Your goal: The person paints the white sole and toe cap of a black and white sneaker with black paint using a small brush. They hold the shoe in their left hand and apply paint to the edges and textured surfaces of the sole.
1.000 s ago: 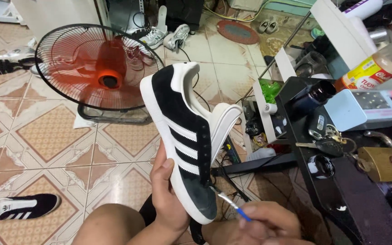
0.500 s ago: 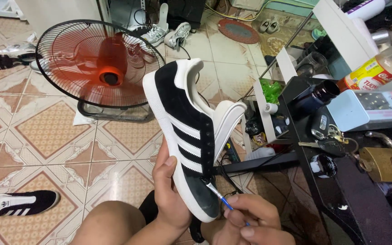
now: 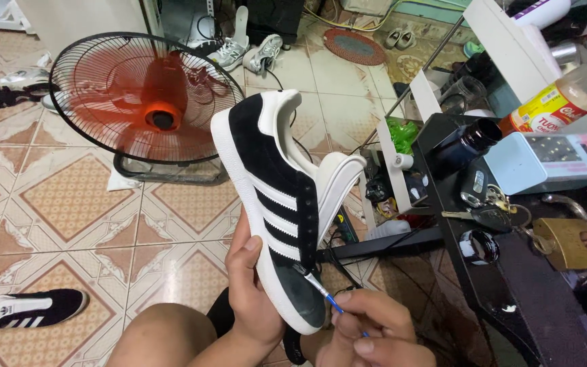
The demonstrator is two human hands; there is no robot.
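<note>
My left hand [image 3: 253,285] grips a black suede sneaker [image 3: 273,197] with white stripes and a white sole, held up with its heel away from me and the toe near my lap. My right hand [image 3: 368,333] holds a thin paintbrush with a blue handle [image 3: 324,293]. The brush tip touches the dark toe area of the shoe, just below the stripes. The sneaker's white tongue hangs out to the right.
A running orange floor fan [image 3: 147,102] stands on the tiled floor behind the shoe. The matching sneaker [image 3: 25,309] lies at lower left. A black table [image 3: 511,285] on the right carries keys, a brass padlock [image 3: 565,241], a dark jar [image 3: 467,143] and a pale blue box [image 3: 545,160].
The shoe has risen slightly and turned a little. The brush tip has moved up the toe toward the stripes, with my right hand following it.
</note>
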